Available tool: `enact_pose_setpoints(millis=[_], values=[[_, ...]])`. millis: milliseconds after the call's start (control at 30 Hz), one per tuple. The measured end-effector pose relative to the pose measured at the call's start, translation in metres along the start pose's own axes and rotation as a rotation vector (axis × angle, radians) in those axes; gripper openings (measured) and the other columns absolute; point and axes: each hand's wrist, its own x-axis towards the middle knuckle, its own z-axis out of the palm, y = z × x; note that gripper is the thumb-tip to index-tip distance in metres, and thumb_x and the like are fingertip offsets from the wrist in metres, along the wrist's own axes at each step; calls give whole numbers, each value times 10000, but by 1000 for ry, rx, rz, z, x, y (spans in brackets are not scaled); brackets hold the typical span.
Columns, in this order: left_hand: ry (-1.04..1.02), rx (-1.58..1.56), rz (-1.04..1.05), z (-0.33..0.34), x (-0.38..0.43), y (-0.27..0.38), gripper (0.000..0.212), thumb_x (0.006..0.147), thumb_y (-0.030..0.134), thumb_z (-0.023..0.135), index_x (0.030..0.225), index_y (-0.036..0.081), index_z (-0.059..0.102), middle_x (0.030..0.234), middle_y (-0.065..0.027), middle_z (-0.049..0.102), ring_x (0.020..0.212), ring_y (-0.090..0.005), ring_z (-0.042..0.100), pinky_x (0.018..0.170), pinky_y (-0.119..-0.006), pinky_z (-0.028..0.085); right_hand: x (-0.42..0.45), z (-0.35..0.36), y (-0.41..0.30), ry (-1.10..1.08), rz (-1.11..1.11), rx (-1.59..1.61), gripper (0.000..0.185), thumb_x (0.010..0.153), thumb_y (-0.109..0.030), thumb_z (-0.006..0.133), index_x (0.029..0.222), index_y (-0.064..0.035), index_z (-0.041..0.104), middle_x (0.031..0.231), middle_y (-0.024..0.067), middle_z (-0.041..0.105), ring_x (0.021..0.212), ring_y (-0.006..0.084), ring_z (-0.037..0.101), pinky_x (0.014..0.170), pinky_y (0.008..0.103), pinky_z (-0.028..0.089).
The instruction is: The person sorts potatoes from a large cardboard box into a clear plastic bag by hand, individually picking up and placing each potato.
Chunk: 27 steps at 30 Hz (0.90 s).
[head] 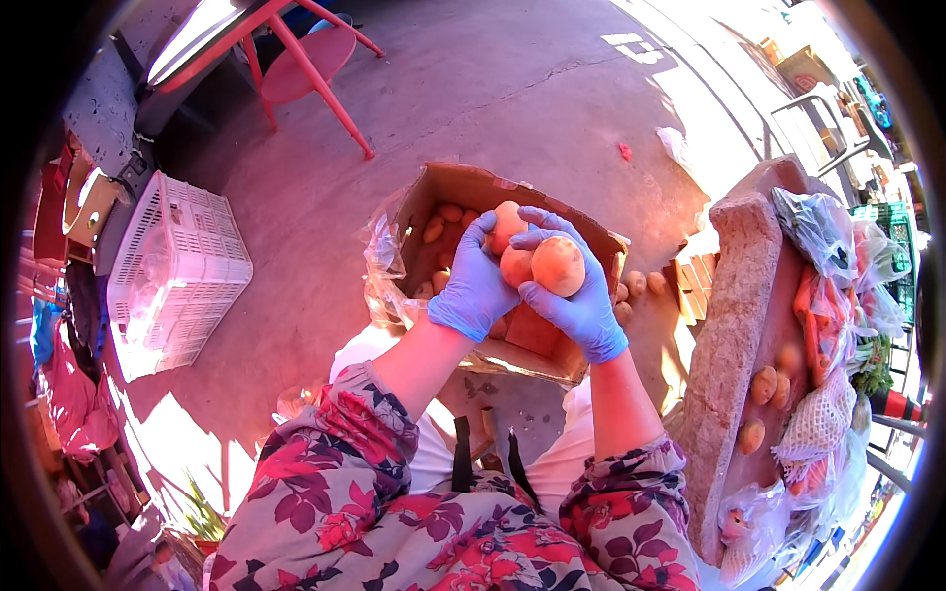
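Observation:
Both my hands wear thin blue gloves and meet above an open cardboard box (462, 182). My left hand (477, 284) curls around a potato (507, 226) at its fingertips. In my right hand (580, 299) is a large round potato (558, 266), pressed between thumb and fingers. A third potato (516, 266) sits between the two hands; which hand bears it I cannot tell. Several more potatoes (434, 229) lie inside the box, partly hidden by my hands. Clear plastic film (386, 258) hangs over the box's left side.
Loose potatoes (635, 283) lie on the floor right of the box. A stone trough (732, 347) on the right bears potatoes (763, 385) and bagged carrots (820, 318). Left stands a white plastic crate (214, 258). A red stool (314, 63) is at the upper left.

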Motion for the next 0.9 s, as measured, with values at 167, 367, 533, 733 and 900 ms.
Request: enact_pose_setpoints(millis=[167, 367, 533, 733, 900], values=[[69, -304, -164, -9, 9, 8, 421, 890, 385, 434, 1127, 38, 452, 1117, -118, 525, 1025, -243, 533, 892, -412, 453, 3, -2, -2, 310, 146, 97, 460, 734, 5, 645, 1162, -30, 478, 1076, 64, 547, 950, 139, 553, 848, 266, 452], [-88, -368, -199, -11, 9, 9, 450, 893, 373, 412, 1175, 23, 438, 1122, -125, 516, 1005, -239, 528, 900, -418, 447, 3, -21, -12, 185, 352, 493, 499, 810, -115, 553, 1276, -22, 400, 1087, 55, 524, 861, 106, 523, 752, 229, 433], [53, -248, -120, 4, 3, 11, 414, 912, 324, 380, 1194, 24, 414, 1192, -164, 479, 1129, -271, 467, 917, -423, 450, 2, -14, -12, 130, 219, 296, 519, 780, -102, 549, 1268, -13, 398, 1145, 76, 499, 1017, 140, 494, 900, 269, 382], [0, -218, -97, 1, 2, 12, 415, 913, 316, 376, 1199, 16, 401, 1212, -179, 460, 1153, -279, 454, 928, -434, 442, 2, -16, 0, 116, 175, 283, 513, 779, -63, 552, 1264, -10, 393, 1188, 74, 483, 1095, 150, 467, 979, 282, 336], [39, -277, -136, 3, 6, 8, 420, 881, 330, 440, 1183, 38, 420, 1202, -142, 474, 1064, -257, 485, 892, -421, 449, 1, -19, -6, 174, 255, 597, 432, 835, -162, 462, 1236, -7, 424, 1107, 117, 537, 906, 189, 551, 770, 277, 428]])
